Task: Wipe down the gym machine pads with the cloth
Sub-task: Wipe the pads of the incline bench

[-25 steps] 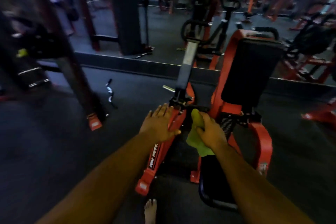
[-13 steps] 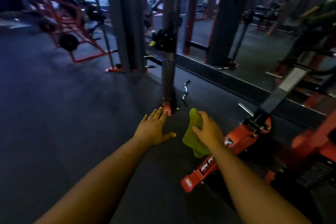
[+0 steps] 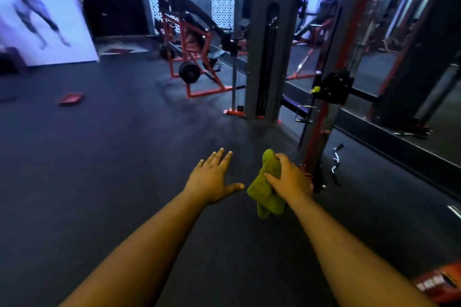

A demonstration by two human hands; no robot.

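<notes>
Ahead of both hands and well apart from them stands one red-framed plate-loaded machine [image 3: 194, 57] with black sloping arms; nearer, just beyond the right hand, rises one grey-and-red cable tower [image 3: 264, 40]. No pad is within reach, so by my judgement this is a walk between machines, and the next move calls for closing on a padded surface and spreading the cloth flat. One crumpled lime-green cloth [image 3: 268, 187] is bunched in the right hand [image 3: 289, 177], fingers curled round it. The left hand [image 3: 212, 177] hangs flat beside it, fingers spread, holding nothing.
</notes>
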